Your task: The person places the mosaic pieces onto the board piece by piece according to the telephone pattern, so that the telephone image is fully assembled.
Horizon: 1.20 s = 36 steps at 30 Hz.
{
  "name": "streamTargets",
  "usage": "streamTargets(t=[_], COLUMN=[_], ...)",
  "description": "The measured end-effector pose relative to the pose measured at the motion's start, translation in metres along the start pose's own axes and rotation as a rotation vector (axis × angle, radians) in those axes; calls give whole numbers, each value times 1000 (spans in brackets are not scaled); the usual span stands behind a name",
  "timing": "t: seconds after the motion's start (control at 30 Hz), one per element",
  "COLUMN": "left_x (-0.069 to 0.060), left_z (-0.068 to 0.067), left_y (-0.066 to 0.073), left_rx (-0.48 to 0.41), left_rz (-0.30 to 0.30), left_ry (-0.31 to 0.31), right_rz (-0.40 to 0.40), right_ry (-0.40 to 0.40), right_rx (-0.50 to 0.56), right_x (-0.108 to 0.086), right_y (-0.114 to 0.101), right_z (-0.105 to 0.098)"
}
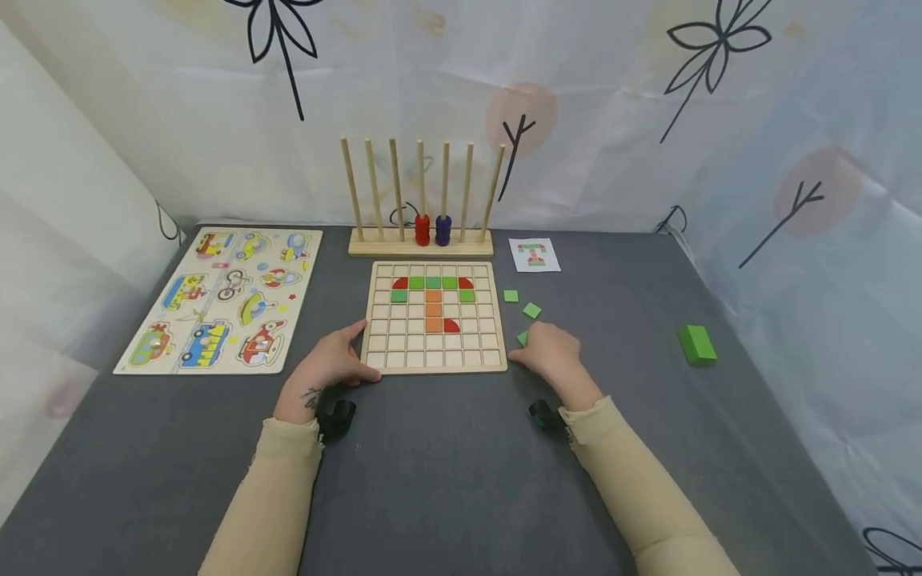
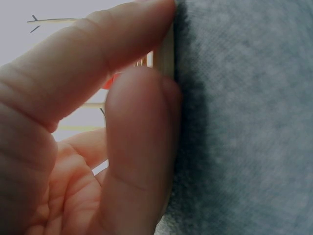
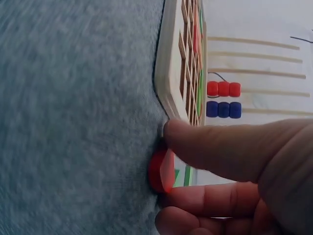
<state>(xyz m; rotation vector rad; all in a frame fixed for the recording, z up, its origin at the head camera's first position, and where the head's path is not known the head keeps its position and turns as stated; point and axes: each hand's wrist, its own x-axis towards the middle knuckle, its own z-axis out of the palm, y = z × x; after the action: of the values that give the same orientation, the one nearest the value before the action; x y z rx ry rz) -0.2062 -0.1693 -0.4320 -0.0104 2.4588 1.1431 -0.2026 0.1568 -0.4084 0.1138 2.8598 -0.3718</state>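
A wooden grid board lies in the middle of the table, with red, green and orange pieces in some squares. At its near left corner, my left hand touches the left edge with the index finger and the front edge with the thumb. My right hand is low by the board's near right corner. Between its thumb and index finger it pinches a red quarter-circle piece, which the head view hides. Beyond that hand lie green square tiles and a partly covered green piece.
Behind the board stands a wooden peg rack with red beads and blue beads. A pattern card lies at the back right. A vehicle puzzle board is at left, a green block far right.
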Motion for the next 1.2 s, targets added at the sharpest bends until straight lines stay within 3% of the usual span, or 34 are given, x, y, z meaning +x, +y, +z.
streamTargets(t=[0.43, 0.6, 0.8, 1.0, 1.2], left_x=[4, 4, 2, 2, 3], left_z=[1, 1, 0, 1, 0], left_y=[-2, -2, -2, -2, -2], left_rx=[10, 13, 24, 34, 27], left_rz=[-9, -10, -1, 8, 9], left_ry=[1, -1, -2, 2, 2], right_rz=[-82, -232, -455, -584, -656], right_ry=[44, 96, 76, 38, -7], right_rx=[70, 177, 283, 218, 132], right_x=[4, 12, 27, 43, 52], right_y=[-4, -21, -61, -97, -116], right_z=[-10, -20, -17, -3, 9])
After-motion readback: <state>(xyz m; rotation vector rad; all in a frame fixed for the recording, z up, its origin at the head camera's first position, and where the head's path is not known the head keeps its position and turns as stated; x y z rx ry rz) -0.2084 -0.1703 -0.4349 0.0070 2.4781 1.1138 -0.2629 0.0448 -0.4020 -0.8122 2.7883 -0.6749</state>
